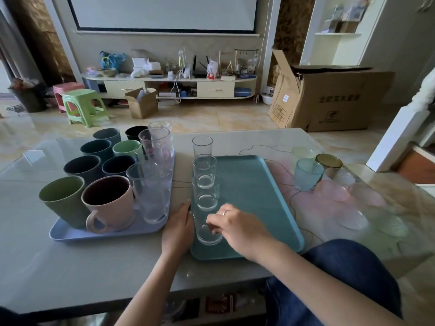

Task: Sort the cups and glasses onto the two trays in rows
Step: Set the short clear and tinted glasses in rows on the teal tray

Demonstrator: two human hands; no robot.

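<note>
Head-worn view, forward and down

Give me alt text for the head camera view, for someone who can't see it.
A person's right hand grips the nearest clear drinking glass in a row along the left edge of a teal plastic tray, while the left hand rests against the tray's edge. A pale blue tray of coloured cups sits to the left.

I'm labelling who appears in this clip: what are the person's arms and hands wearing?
Both forearms are bare, with no sleeves in view. The right hand wears a thin, plain, silver-coloured ring on one finger. The left hand shows no ring or watch. No gloves or wristbands.
</note>
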